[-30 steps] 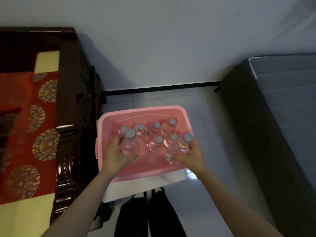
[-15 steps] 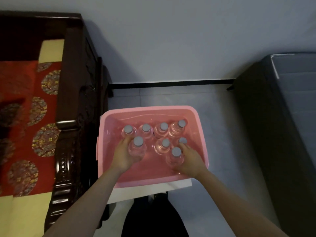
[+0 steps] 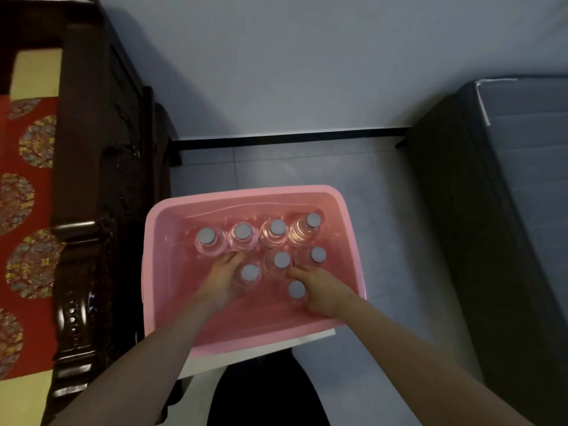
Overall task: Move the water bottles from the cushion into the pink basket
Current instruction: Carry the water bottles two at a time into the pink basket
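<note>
Head view, the only one I have. Both arms reach down into the pink basket (image 3: 246, 196), which sits on a white surface (image 3: 261, 353) beside a dark carved bench frame (image 3: 86, 210). My left hand (image 3: 222, 281) is wrapped round the side of the left front bottle (image 3: 249, 273), and my right hand (image 3: 321, 292) is curled round the right front bottle (image 3: 296, 289). Both bottles are upright and low in the basket. I cannot tell whether their bases touch the floor yet.

Six more water bottles (image 3: 277, 227) already stand inside: four in a back row and two in the middle. The part of the red cushion (image 3: 27, 210) that shows has no bottle on it.

The main risk, as I judge it, is releasing before a base sits flat, since the bottle could then tip into the close-packed ones beside it. The back-right bottle (image 3: 313, 220) already leans. My knuckles could also catch a neighbouring cap as I lift out. The basket seems to overhang its white support on the right, so a hard push down might rock it.

I can read no writing. The bottles are clear with plain grey caps, and from above no label or brand shows.
</note>
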Action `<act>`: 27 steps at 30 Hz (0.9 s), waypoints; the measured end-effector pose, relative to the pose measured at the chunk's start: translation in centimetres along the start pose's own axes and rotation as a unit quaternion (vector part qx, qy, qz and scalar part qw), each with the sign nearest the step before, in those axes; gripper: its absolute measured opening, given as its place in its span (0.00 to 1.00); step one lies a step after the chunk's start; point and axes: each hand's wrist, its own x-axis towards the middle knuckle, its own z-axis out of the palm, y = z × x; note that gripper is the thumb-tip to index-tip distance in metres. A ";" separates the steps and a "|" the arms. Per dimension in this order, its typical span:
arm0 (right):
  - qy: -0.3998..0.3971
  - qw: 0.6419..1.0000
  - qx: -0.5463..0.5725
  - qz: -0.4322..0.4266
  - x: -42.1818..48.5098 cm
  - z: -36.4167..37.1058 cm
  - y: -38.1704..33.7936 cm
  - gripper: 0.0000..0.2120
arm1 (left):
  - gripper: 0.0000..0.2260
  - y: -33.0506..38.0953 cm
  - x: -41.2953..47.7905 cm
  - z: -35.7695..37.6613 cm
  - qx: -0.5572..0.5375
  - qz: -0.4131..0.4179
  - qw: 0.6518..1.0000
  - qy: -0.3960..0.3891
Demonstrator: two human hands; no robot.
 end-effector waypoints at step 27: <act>0.007 0.996 -0.080 0.025 -1.3 -0.9 -1.4 0.07 | 0.18 0.3 -1.5 -0.7 -0.061 0.046 0.995 0.056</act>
